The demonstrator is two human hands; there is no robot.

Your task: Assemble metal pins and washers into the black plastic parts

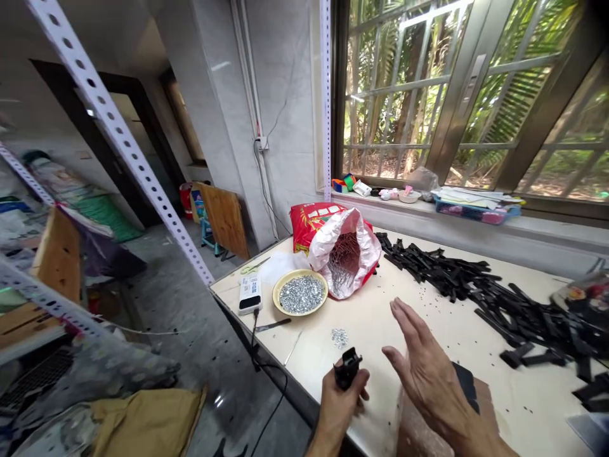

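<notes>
My left hand [334, 401] is closed round a small black plastic part [349, 369], holding it upright near the table's front edge; its lower portion is hidden in my fingers. To the right, my right hand [425, 368] is raised over the table, fingers stretched out and thumb apart, with nothing in it. A small heap of shiny metal pieces [339, 337] lies just beyond my left hand. Farther back sits a yellow bowl [276, 301] filled with similar silver pieces. Partly under my right forearm is a dark flat block [466, 384].
Behind the bowl, an open red-and-white sack [370, 244] holds reddish and silver pieces. Many long black plastic parts [442, 273] cover the table's right side. A white boxy device [250, 293] with a cable stands at the left edge. Perforated metal posts [126, 149] rise at left.
</notes>
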